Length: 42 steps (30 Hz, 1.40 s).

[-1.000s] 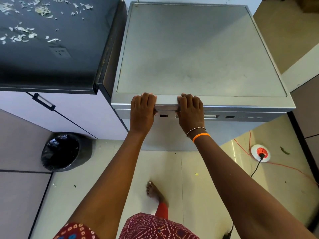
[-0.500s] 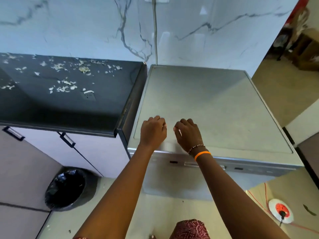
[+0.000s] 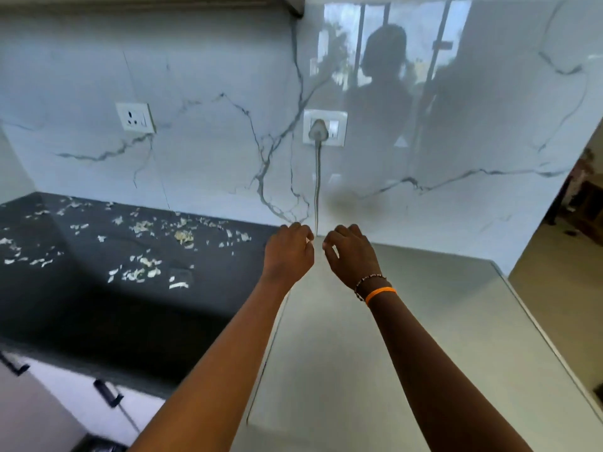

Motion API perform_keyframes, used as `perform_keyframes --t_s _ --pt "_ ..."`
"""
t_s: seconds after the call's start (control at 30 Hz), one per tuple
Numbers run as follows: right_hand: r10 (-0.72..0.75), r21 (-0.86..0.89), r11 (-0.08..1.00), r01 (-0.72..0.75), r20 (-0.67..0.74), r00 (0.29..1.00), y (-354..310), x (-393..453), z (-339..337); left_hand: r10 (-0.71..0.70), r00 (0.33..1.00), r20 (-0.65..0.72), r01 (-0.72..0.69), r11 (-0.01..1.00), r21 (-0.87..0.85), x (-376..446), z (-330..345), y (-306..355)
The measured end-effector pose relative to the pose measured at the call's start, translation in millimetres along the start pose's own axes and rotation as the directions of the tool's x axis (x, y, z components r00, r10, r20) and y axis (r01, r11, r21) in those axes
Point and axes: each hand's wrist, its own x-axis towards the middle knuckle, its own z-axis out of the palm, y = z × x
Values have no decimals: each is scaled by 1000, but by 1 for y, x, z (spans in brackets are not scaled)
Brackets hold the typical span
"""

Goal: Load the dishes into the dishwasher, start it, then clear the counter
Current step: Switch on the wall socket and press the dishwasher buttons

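Note:
The grey dishwasher [image 3: 408, 337] shows only its flat top, filling the lower right; its door and controls are out of view. My left hand [image 3: 287, 252] and my right hand [image 3: 350, 256] hover side by side above the back of that top, near the wall. Both have loosely curled fingers and hold nothing. The right wrist carries an orange band and a bead bracelet. To the left lies the dark counter [image 3: 98, 308], strewn with several pale scraps [image 3: 143, 272] of peel.
A marble wall rises behind. A plugged socket [image 3: 324, 128] with a grey cord [image 3: 317, 187] sits above the dishwasher; a free socket [image 3: 135, 117] is further left. White cabinet fronts with black handles [image 3: 106, 393] lie below the counter. An open room lies at far right.
My hands left the dishwasher's front edge and rose up and back over its top toward the wall. The view tilted up from the floor to the wall.

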Motion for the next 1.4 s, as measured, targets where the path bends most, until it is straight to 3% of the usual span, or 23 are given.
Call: perform_keyframes --t_s 0.13,0.23,0.33,0.57,0.83,0.97,1.13,1.4 --pt "-2 -53 999 6 80 997 21 63 -8 15 999 -52 -15 1000 4 62 0 -2" --pt "64 -10 998 -64 228 972 42 108 -8 -14 997 -81 13 1000 -9 104 7 -4" --pt "116 -81 992 -95 326 938 60 153 -5 -12 994 -107 11 1000 -5 137 17 -6" --pt "144 -200 976 -81 323 935 99 234 18 5 986 -165 -7 1000 -13 200 42 -18" --pt "121 -409 913 1 273 954 138 258 65 16 985 -173 -23 999 -36 242 74 -31" --pt "102 -359 933 -6 249 963 139 256 69 -4 990 -140 -3 999 -51 238 86 -35" --pt "104 -171 984 -57 274 956 122 239 44 -34 995 -98 24 995 -98 204 85 -28" --pt "51 49 996 -72 346 937 56 122 8 -146 989 -3 137 935 -328 84 46 -19"
